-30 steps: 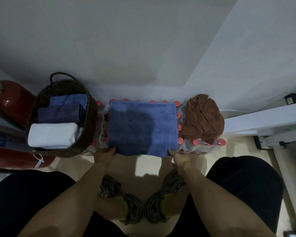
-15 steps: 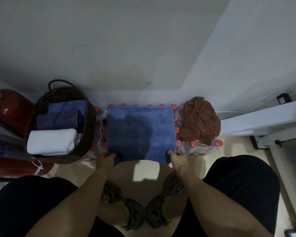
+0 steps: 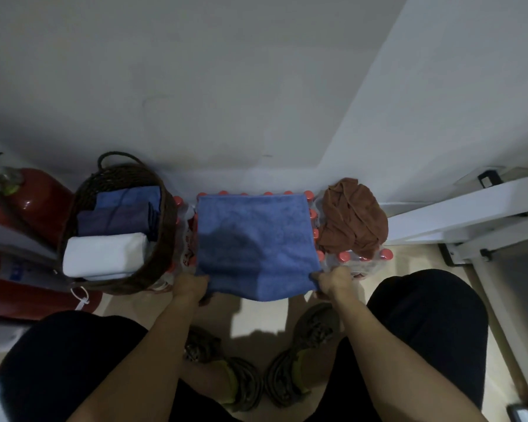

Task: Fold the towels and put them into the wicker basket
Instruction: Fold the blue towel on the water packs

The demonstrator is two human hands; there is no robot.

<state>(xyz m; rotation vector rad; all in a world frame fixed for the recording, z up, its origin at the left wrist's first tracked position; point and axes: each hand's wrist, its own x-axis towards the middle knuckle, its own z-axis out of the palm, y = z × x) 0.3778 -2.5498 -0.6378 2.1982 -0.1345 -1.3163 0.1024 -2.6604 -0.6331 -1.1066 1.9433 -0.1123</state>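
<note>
Lying flat on a pack of red-capped bottles (image 3: 343, 257), the blue towel (image 3: 256, 242) is the landmark here, spread square against the foot of the pale wall (image 3: 226, 86). Its near edge hangs a little past the bottles, toward the person. The left hand (image 3: 189, 286) grasps the towel's near left corner, fingers curled under the cloth. The right hand (image 3: 333, 280) pinches the near right corner in the same way. Both hands sit at the towel's near edge, one at each end, with the sagging hem between them.

Just left of the blue towel stands the wicker basket (image 3: 162, 239), its wall almost touching the towel's left side. Inside it lie a folded white towel (image 3: 104, 257) nearest the person, a folded dark purple towel (image 3: 113, 220) behind that, and another folded blue one (image 3: 128, 196) farthest back. Just right of the blue towel a brown towel (image 3: 354, 217) sits crumpled on the same bottles, unfolded. Beyond the basket, farther left of the blue towel, are red fire extinguishers (image 3: 34, 196). Below the towel's hem the person's shoes (image 3: 244, 382) rest on the floor.
</note>
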